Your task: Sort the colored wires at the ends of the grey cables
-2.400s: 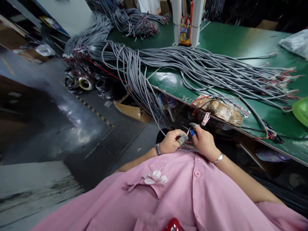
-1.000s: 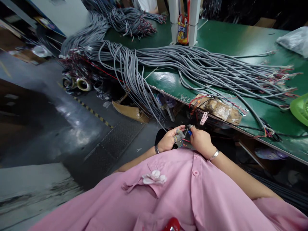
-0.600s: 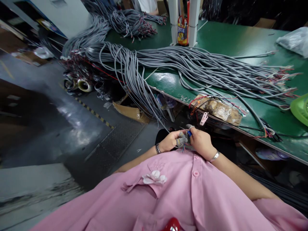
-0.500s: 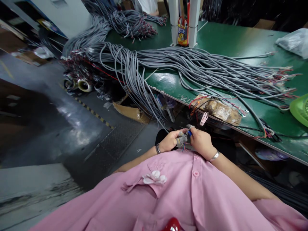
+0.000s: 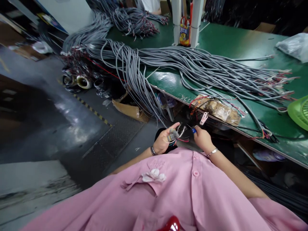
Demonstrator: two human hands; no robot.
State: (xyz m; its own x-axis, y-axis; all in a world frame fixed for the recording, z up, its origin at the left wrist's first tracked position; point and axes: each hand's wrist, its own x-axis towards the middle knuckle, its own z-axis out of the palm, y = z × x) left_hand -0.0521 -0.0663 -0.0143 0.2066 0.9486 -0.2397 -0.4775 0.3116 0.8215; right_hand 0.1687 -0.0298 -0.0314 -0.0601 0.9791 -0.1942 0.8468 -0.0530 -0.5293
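Note:
In front of my chest, my left hand (image 5: 166, 138) is closed round a cable's loose end. Thin white, red and teal wires (image 5: 183, 140) fan out past its fingers, which wear grey fingertip covers. A hand's width to the right, my right hand (image 5: 201, 138) grips a small blue-handled tool (image 5: 194, 130) with a thin pointed shaft aimed at the wires; its exact kind is too small to make out. The shaft and the wires look apart. From the bench edge a bundle of grey cables (image 5: 137, 75) hangs down toward my left hand.
A green bench (image 5: 231, 41) carries a long pile of grey cables (image 5: 207, 69) with stripped ends. Near its edge are a taped cardboard piece (image 5: 216, 109) and a pink clip (image 5: 204, 118). A green basket (image 5: 299, 112) stands right. An open carton (image 5: 131, 110) sits below.
My hands have drawn apart. The blue-handled tool has come away to the right with my right hand, and the wires in my left hand now show spread out.

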